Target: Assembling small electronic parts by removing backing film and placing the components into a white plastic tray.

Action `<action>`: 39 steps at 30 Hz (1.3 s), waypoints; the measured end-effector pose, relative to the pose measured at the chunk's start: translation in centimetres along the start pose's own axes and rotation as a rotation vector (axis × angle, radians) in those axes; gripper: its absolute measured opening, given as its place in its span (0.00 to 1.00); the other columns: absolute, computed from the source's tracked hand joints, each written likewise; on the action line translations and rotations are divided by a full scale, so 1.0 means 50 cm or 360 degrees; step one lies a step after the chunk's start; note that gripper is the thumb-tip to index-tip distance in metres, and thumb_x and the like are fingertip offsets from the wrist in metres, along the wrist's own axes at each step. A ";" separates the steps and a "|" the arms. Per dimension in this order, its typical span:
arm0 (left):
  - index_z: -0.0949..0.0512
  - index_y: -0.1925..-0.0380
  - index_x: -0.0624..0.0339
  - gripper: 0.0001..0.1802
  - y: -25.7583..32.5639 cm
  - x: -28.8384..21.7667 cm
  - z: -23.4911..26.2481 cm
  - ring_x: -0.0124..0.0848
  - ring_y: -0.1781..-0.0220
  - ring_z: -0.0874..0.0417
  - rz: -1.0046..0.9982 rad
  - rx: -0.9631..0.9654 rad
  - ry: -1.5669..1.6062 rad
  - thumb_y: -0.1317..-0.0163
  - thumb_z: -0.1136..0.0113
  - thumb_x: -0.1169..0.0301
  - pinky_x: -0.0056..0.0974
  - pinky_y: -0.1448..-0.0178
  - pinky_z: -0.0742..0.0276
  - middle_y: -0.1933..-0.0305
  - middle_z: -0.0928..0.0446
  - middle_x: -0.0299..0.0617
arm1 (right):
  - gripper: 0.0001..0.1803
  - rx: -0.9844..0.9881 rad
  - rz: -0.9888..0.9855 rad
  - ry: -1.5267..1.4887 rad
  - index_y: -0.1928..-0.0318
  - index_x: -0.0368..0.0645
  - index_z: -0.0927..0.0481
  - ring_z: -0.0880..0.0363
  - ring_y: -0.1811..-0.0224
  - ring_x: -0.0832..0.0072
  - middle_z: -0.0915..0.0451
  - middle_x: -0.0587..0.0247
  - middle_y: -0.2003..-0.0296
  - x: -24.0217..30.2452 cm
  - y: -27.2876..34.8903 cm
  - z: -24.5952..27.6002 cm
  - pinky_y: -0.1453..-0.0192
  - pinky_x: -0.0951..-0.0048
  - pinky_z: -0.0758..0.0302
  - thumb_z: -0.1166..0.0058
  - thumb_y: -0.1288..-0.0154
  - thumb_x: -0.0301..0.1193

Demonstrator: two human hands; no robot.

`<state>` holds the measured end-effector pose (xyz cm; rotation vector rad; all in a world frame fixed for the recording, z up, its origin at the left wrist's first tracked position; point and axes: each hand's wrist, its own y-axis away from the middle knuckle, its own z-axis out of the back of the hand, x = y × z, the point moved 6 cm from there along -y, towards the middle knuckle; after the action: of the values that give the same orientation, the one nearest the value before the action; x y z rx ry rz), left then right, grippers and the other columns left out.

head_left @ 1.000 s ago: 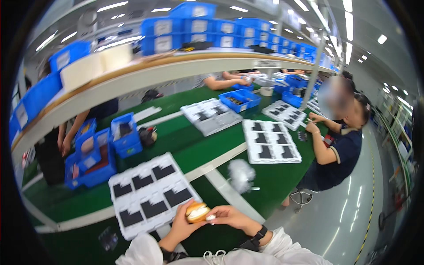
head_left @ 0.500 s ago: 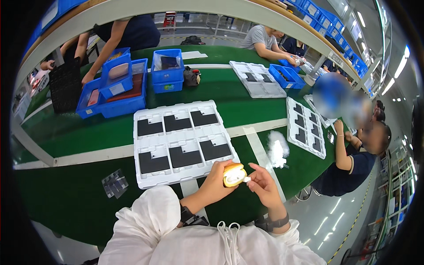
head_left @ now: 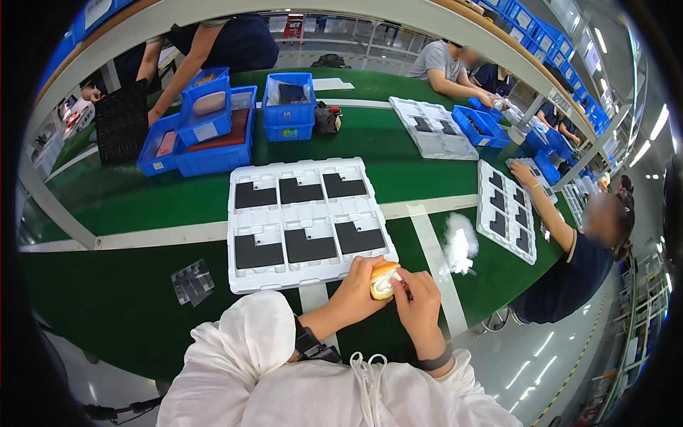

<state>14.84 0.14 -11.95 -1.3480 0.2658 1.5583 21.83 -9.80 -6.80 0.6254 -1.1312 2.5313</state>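
My left hand [head_left: 358, 292] is wrapped round a small rounded yellow-orange item [head_left: 385, 268], with soft white filling [head_left: 382, 286] showing in its opening. My right hand [head_left: 420, 300] is closed in a pinch, fingertips pressed to the white filling at the item's right side. The fingers partly hide what they grip there. Just beyond both hands lies a white tray [head_left: 304, 213] with several black L-shaped pieces [head_left: 311, 244] in its compartments. A heap of white fluff [head_left: 460, 242] sits on the green table to the right of my right hand.
A clear plastic piece [head_left: 192, 282] lies left of the tray. Blue bins [head_left: 215, 158] stand at the far left, another blue bin stack [head_left: 288, 114] beside them. More white trays [head_left: 506, 212] lie to the right, near a seated co-worker [head_left: 562, 267]. A shelf frame [head_left: 284, 18] spans overhead.
My right hand has moved left, bringing its small white piece against the item's opening. The co-worker on the right has stretched an arm toward the far trays. The view has shifted slightly.
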 end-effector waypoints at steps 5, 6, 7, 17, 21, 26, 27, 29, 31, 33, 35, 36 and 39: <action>0.41 0.48 0.67 0.38 0.001 -0.001 0.002 0.52 0.51 0.31 0.0043 -0.0042 -0.0050 0.57 0.31 0.71 0.44 0.48 0.31 0.54 0.36 0.56 | 0.10 0.0041 0.0132 0.0207 0.64 0.36 0.20 0.29 0.69 0.69 0.28 0.59 0.72 0.016 0.006 -0.003 0.68 0.72 0.32 0.41 0.50 0.21; 0.41 0.48 0.67 0.38 0.002 0.004 0.005 0.52 0.51 0.30 0.0034 -0.0060 -0.0073 0.57 0.30 0.70 0.44 0.47 0.31 0.54 0.35 0.57 | 0.08 0.0068 0.0060 0.0058 0.65 0.36 0.19 0.30 0.67 0.68 0.29 0.58 0.67 0.006 0.010 -0.006 0.66 0.72 0.32 0.43 0.47 0.21; 0.42 0.47 0.68 0.41 0.005 0.010 0.006 0.51 0.51 0.30 0.0047 -0.0084 -0.0061 0.58 0.28 0.68 0.43 0.47 0.32 0.54 0.35 0.56 | 0.09 0.0012 -0.0078 -0.0175 0.61 0.37 0.21 0.31 0.65 0.69 0.29 0.59 0.65 -0.013 0.021 -0.008 0.63 0.73 0.32 0.47 0.43 0.22; 0.36 0.45 0.64 0.24 0.019 0.052 -0.054 0.38 0.47 0.28 0.0120 0.0315 0.0433 0.41 0.43 0.72 0.36 0.46 0.30 0.49 0.34 0.50 | 0.23 0.0305 -0.0167 -0.0739 0.43 0.36 0.34 0.34 0.42 0.60 0.33 0.50 0.45 -0.062 0.047 -0.029 0.39 0.66 0.37 0.54 0.37 0.32; 0.45 0.42 0.68 0.28 0.021 0.067 -0.042 0.35 0.45 0.29 0.0469 0.0355 0.1069 0.37 0.47 0.70 0.34 0.47 0.28 0.42 0.38 0.51 | 0.33 0.0481 0.0056 -0.0532 0.42 0.36 0.35 0.37 0.39 0.56 0.35 0.46 0.43 -0.021 0.039 -0.038 0.37 0.65 0.39 0.38 0.48 0.31; 0.51 0.38 0.62 0.28 0.018 0.008 -0.048 0.38 0.48 0.24 0.0651 0.0712 0.1693 0.33 0.54 0.67 0.37 0.45 0.27 0.53 0.27 0.50 | 0.28 0.0095 -0.0770 -0.1059 0.47 0.36 0.29 0.27 0.50 0.72 0.27 0.58 0.51 -0.131 0.022 0.005 0.46 0.70 0.29 0.36 0.51 0.24; 0.47 0.39 0.63 0.28 0.026 0.019 -0.070 0.34 0.51 0.22 0.0579 0.0831 0.1587 0.34 0.51 0.66 0.35 0.47 0.26 0.55 0.25 0.48 | 0.26 -0.0115 -0.0846 -0.1035 0.47 0.36 0.29 0.26 0.54 0.74 0.26 0.61 0.54 -0.168 -0.006 0.037 0.48 0.73 0.28 0.39 0.49 0.23; 0.40 0.41 0.63 0.25 0.041 0.018 -0.074 0.29 0.51 0.23 0.0407 0.1054 0.0675 0.35 0.49 0.66 0.31 0.46 0.28 0.54 0.24 0.46 | 0.22 -0.0494 -0.0756 -0.0934 0.48 0.37 0.30 0.26 0.58 0.77 0.26 0.62 0.57 -0.154 -0.132 0.132 0.54 0.77 0.27 0.43 0.44 0.25; 0.36 0.44 0.64 0.23 0.046 0.040 -0.086 0.27 0.52 0.23 0.0371 0.1065 0.0661 0.36 0.47 0.65 0.30 0.47 0.28 0.55 0.24 0.44 | 0.20 -0.0800 -0.0296 -0.1301 0.47 0.38 0.33 0.28 0.53 0.76 0.28 0.62 0.56 -0.133 -0.271 0.224 0.50 0.76 0.28 0.47 0.39 0.26; 0.31 0.47 0.65 0.21 0.047 0.056 -0.090 0.26 0.54 0.22 0.0346 0.1070 0.0628 0.37 0.46 0.65 0.28 0.48 0.28 0.56 0.24 0.42 | 0.25 -0.1066 0.0157 -0.1116 0.43 0.36 0.36 0.28 0.50 0.74 0.29 0.58 0.51 -0.047 -0.402 0.294 0.45 0.73 0.31 0.46 0.40 0.26; 0.28 0.50 0.65 0.19 0.042 0.059 -0.088 0.24 0.56 0.23 0.0357 0.1036 0.0643 0.37 0.46 0.65 0.27 0.50 0.28 0.57 0.24 0.41 | 0.27 -0.1104 0.0505 -0.0395 0.42 0.37 0.34 0.28 0.49 0.71 0.29 0.58 0.50 0.036 -0.507 0.342 0.44 0.72 0.32 0.43 0.42 0.27; 0.28 0.50 0.64 0.19 0.042 0.060 -0.091 0.24 0.57 0.23 0.0336 0.1070 0.0630 0.37 0.47 0.65 0.26 0.50 0.29 0.55 0.24 0.41 | 0.28 -0.1049 0.0576 -0.0278 0.42 0.37 0.33 0.28 0.49 0.69 0.29 0.56 0.49 0.037 -0.571 0.351 0.44 0.70 0.32 0.41 0.43 0.28; 0.29 0.50 0.65 0.19 0.036 0.049 -0.092 0.27 0.56 0.22 0.0320 0.1099 0.0608 0.38 0.47 0.66 0.29 0.49 0.27 0.56 0.24 0.42 | 0.31 -0.0892 0.0545 0.0305 0.43 0.40 0.31 0.28 0.47 0.63 0.30 0.50 0.46 0.003 -0.712 0.353 0.43 0.65 0.33 0.40 0.45 0.39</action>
<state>16.58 -2.67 -16.36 -1.0622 1.0965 1.1787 41.85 -0.18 26.14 0.0455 -1.8898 2.2812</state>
